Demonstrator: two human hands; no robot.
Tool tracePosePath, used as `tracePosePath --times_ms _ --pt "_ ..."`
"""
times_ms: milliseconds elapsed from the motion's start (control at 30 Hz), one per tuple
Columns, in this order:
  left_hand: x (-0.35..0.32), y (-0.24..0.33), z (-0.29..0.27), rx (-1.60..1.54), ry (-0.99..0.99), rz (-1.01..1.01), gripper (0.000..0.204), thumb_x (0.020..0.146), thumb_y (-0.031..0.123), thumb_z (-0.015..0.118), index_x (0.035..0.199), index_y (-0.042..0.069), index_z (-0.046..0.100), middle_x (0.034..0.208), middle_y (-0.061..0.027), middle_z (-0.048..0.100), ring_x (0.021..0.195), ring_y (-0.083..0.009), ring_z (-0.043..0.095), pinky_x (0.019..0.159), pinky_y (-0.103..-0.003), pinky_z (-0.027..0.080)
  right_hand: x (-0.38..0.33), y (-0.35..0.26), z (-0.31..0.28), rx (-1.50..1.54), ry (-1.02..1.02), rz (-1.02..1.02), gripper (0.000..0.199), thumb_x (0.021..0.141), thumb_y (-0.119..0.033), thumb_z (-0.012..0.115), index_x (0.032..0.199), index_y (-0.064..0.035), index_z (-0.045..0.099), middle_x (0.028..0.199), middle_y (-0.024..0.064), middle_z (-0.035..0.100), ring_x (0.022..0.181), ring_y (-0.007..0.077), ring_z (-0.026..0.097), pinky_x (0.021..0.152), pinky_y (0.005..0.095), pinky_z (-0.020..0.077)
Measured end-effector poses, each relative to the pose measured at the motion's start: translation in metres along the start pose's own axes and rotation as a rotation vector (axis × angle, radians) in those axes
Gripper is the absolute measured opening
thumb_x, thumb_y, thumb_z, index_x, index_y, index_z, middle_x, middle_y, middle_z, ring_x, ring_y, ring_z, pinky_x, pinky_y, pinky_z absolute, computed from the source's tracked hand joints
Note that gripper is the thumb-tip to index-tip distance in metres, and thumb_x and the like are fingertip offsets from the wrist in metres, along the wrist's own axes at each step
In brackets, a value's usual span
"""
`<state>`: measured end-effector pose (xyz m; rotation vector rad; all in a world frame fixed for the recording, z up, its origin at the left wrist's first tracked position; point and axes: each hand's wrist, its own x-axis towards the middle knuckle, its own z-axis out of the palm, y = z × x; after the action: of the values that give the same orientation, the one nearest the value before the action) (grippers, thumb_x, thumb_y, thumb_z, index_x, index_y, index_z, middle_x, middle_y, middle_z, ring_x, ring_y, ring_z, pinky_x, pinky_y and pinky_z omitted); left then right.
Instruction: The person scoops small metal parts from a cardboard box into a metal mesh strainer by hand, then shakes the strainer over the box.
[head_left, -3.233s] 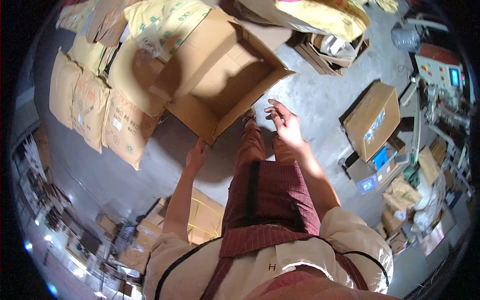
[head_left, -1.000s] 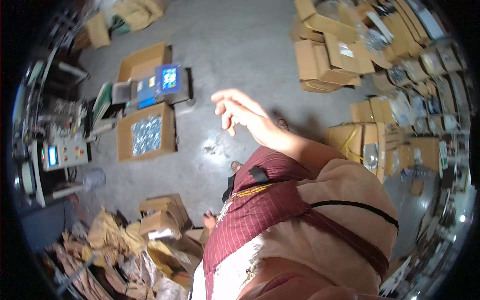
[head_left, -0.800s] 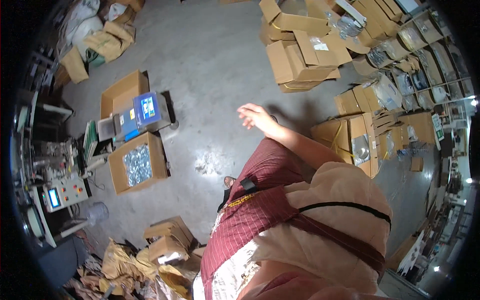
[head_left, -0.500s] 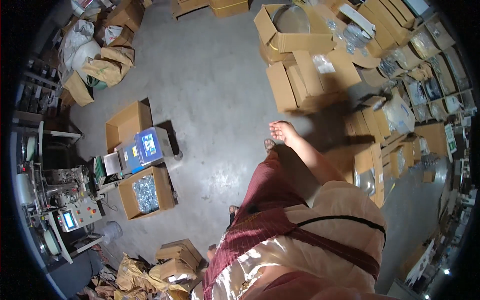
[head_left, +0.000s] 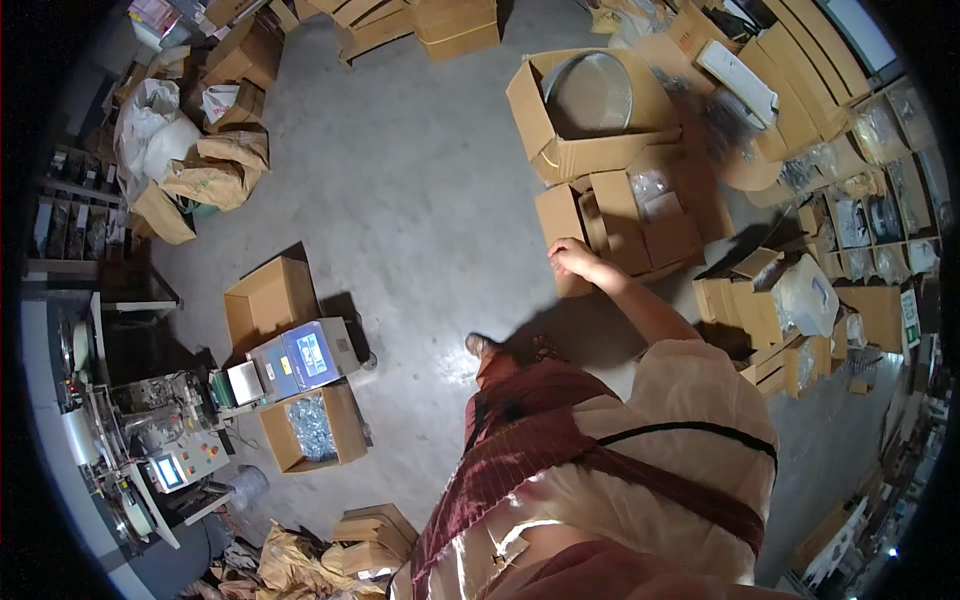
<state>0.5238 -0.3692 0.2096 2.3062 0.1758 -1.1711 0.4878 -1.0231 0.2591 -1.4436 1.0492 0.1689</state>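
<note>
My right hand (head_left: pixel 573 258) hangs at the end of my bare right forearm, its fingers loosely bent. I see nothing in it. In the picture it overlaps the near edge of a brown carton (head_left: pixel 618 225) with raised flaps; whether it touches the cardboard I cannot tell. Beyond that stands an open carton (head_left: pixel 600 155) with a large round metal-looking piece (head_left: pixel 590 95) in it. My left hand is out of the picture, hidden below or behind my clothing.
To the left, a blue-grey machine with a screen (head_left: pixel 310 355) stands between an open carton (head_left: pixel 270 300) and a carton of shiny small packets (head_left: pixel 313 425). A machine with a control panel (head_left: pixel 180 465) is farther left. Shelf bins (head_left: pixel 880 215) line the right side.
I have stepped forward, and my feet have shifted. My right hand now overlaps the flapped carton, with its fingers more bent. The left-hand cartons and machines sit lower in view.
</note>
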Motion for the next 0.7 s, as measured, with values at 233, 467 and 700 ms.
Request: tracePosePath --times_ms 233,467,700 --pt "0.066 0.044 0.001 -0.025 -0.031 0.037 0.033 0.085 0.024 0.052 0.111 0.003 0.051 0.083 -0.0089 0.059 0.065 -0.0188 0.059 0.050 -0.030 0.047 0.079 -0.093 -0.053 -0.512 0.065 -0.262 0.018 0.076 -0.007 0.052 0.092 -0.0050 0.060 0.089 0.0108 0.062 0.083 0.0238 0.059 0.074 0.0324 0.0460" --pt "0.116 0.171 -0.053 -0.561 0.261 0.000 0.029 0.081 0.017 0.055 0.107 0.004 0.054 0.082 -0.0048 0.058 0.063 -0.0136 0.057 0.052 -0.027 0.044 0.152 -0.203 -0.146 -1.004 0.258 -0.324 0.029 0.075 -0.021 0.052 0.097 -0.0058 0.060 0.105 0.0154 0.056 0.099 0.0324 0.053 0.084 0.0385 0.0431" --pt "0.100 0.233 -0.004 -0.109 0.467 -0.235 0.049 0.073 0.024 0.059 0.111 -0.004 0.047 0.109 -0.0259 0.049 0.102 -0.0386 0.047 0.088 -0.043 0.040 0.315 -0.194 -0.234 -1.614 0.421 -0.484 0.031 0.066 -0.021 0.059 0.093 -0.0049 0.061 0.127 0.0200 0.040 0.113 0.0310 0.042 0.096 0.0437 0.0323"
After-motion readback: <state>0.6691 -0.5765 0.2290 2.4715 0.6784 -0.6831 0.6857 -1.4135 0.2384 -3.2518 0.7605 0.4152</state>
